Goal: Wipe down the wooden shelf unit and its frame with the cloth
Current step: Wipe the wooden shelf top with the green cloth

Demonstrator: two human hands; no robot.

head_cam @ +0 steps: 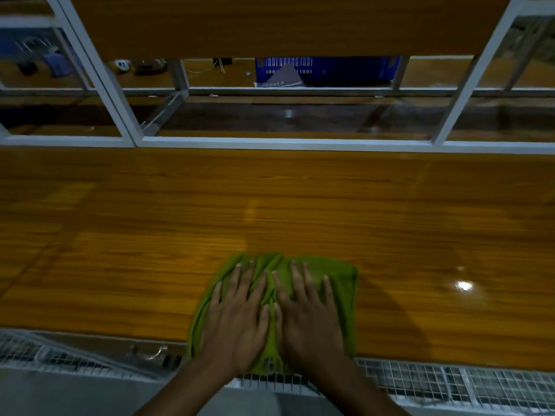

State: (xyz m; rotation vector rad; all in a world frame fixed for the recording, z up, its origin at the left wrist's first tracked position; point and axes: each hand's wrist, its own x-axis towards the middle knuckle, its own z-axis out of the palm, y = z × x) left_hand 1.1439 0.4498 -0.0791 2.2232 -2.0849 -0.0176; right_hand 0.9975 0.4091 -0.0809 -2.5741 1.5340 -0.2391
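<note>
A green cloth [342,283] lies spread on the glossy wooden shelf [150,229], near its front edge and hanging slightly over it. My left hand [237,319] and my right hand [309,316] lie side by side on the cloth, palms down with straight, spread fingers pressing it flat. A white metal frame [240,143] runs along the back of the shelf, with uprights rising at the left and right. A second wooden board [285,25] sits above at the top of the view.
A wire mesh panel [450,382] runs below the front edge of the shelf. Behind the frame, on a lower surface, stand a blue crate [330,70], a grey paper sheet [282,78], a white cable and small items at the left.
</note>
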